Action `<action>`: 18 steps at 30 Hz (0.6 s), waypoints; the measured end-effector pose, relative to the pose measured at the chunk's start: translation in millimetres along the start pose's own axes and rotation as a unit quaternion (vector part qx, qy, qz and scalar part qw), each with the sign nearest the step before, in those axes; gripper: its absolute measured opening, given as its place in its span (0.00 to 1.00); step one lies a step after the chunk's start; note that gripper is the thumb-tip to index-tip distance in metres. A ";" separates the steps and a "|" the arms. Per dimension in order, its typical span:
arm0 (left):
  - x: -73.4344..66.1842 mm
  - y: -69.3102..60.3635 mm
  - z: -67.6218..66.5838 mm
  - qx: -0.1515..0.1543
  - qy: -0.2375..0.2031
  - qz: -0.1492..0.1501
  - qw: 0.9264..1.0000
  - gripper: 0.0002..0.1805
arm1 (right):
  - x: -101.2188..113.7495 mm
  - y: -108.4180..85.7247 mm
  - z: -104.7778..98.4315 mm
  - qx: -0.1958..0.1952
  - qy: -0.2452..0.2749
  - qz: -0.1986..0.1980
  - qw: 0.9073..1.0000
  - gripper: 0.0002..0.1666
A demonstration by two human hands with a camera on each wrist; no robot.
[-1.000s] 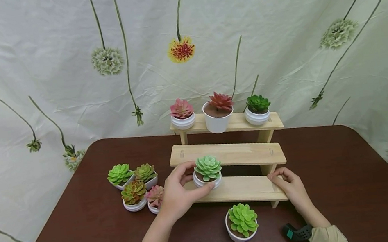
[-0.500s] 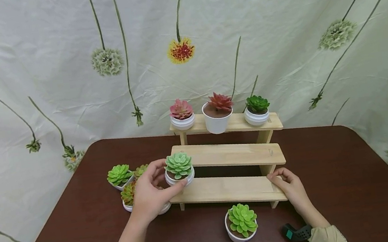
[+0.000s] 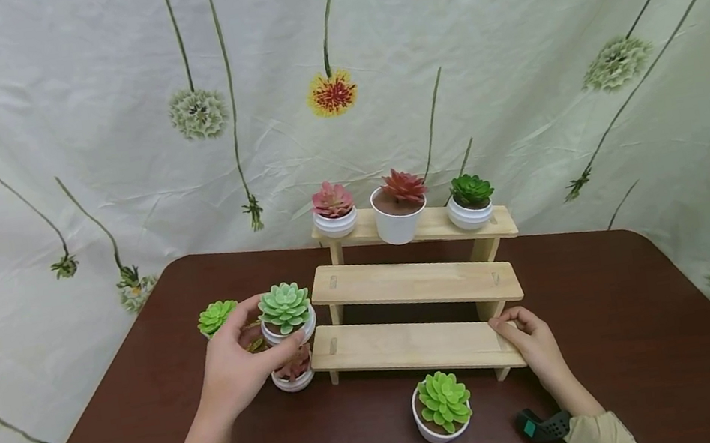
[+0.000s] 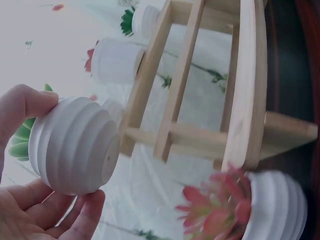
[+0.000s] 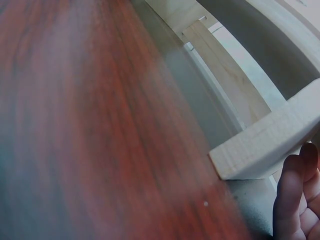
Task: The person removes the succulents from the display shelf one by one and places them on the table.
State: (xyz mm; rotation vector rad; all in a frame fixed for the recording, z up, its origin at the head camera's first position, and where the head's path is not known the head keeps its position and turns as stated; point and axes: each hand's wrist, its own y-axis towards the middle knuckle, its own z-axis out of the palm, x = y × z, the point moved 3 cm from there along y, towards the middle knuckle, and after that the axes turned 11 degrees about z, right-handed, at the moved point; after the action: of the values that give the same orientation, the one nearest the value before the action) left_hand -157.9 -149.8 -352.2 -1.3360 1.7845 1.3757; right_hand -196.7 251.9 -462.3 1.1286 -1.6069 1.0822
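Note:
My left hand (image 3: 234, 367) grips a potted pale-green succulent (image 3: 285, 308) by its ribbed white pot (image 4: 75, 145), thumb on one side and fingers on the other. It is held in the air left of the three-tier wooden plant stand (image 3: 413, 346), above a pink succulent (image 3: 293, 370) in a white pot. My right hand (image 3: 530, 344) holds the right end of the stand's lowest shelf, its fingers (image 5: 290, 190) curled beside the wooden end piece. In the left wrist view, the pink succulent (image 4: 215, 210) is below the lifted pot.
On the top tier stand a pink succulent (image 3: 333, 205), a red succulent (image 3: 399, 208) and a dark-green succulent (image 3: 471, 199). A bright-green succulent (image 3: 444, 404) is in front of the stand. Another green succulent (image 3: 216, 317) shows behind my left hand, which hides its neighbours.
My left hand has carried the pale-green succulent leftward, from over the lowest shelf to past the stand's left end. My right hand has stayed at the shelf's right end.

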 end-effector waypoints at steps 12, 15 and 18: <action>3.4 -1.6 -33.8 -0.025 0.098 0.033 0.994 0.31 | 0.2 0.4 0.1 -0.002 -0.004 -0.001 1.000 0.14; 6.2 -2.0 -39.2 -0.023 0.103 0.018 0.994 0.32 | 0.4 0.4 0.0 -0.003 -0.004 -0.003 1.000 0.14; 9.4 -2.2 -44.4 -0.022 0.111 0.000 0.994 0.34 | 0.8 0.0 0.0 -0.002 -0.004 -0.005 1.000 0.14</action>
State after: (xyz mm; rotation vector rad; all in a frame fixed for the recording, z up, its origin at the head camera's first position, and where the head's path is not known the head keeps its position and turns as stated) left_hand -152.3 -194.4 -345.4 -1.5655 1.9041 1.3157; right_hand -196.9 251.8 -461.6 1.1370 -1.6081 1.0687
